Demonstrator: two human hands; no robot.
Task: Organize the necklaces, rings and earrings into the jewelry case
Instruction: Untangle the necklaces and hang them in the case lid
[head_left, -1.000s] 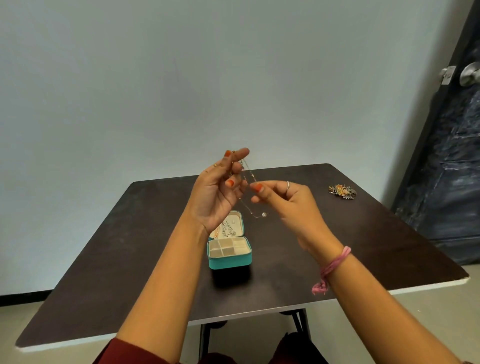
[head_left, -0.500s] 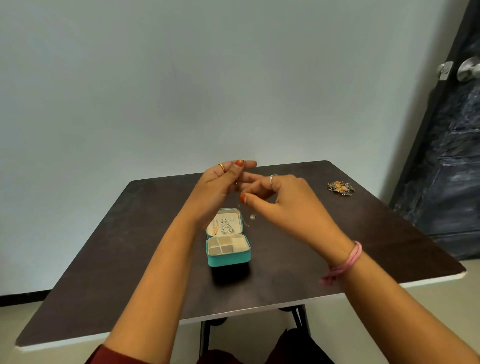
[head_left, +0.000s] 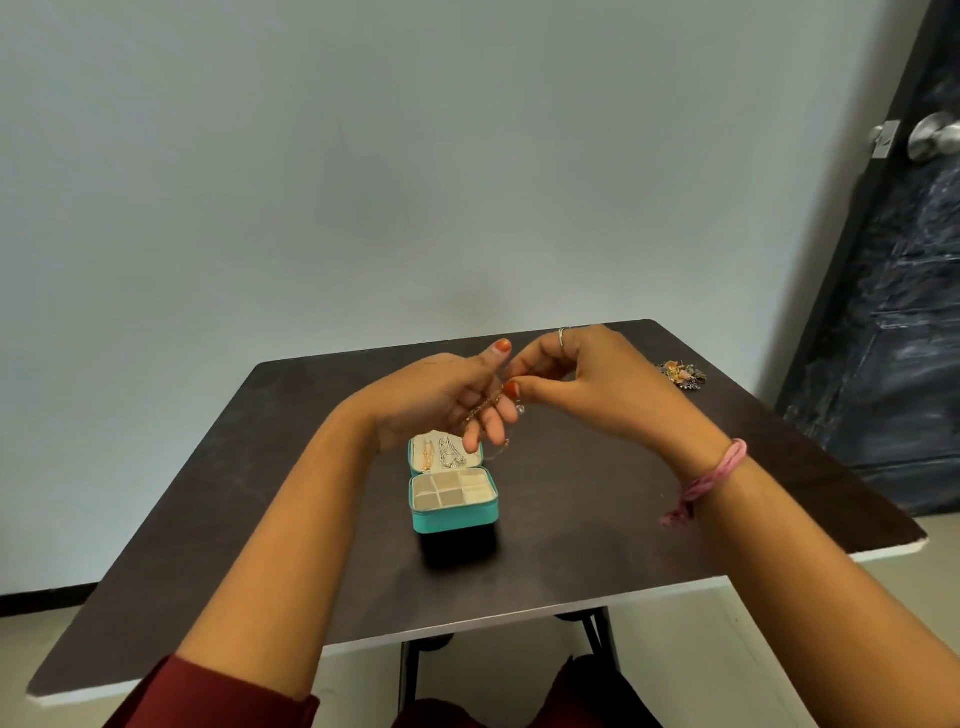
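A small teal jewelry case (head_left: 453, 514) lies open on the dark table (head_left: 597, 530), its lid panel holding two hanging pieces and its base divided into beige compartments. Just above the lid, my left hand (head_left: 441, 400) has a thin chain necklace (head_left: 501, 449) with a small pearl draped over its fingers. My right hand (head_left: 587, 379) pinches the same chain near the pearl between thumb and forefinger. Part of the chain loops down beside the lid's right edge.
A colourful pile of jewelry (head_left: 681, 373) lies at the table's far right. A dark door (head_left: 893, 291) with a metal knob stands to the right, and a pale wall rises behind the table. The table's white front edge (head_left: 467, 631) is close to me.
Both hands have come down from chest height toward the case lid. My left palm has turned up and the chain now lies gathered over its fingers instead of hanging stretched between the hands.
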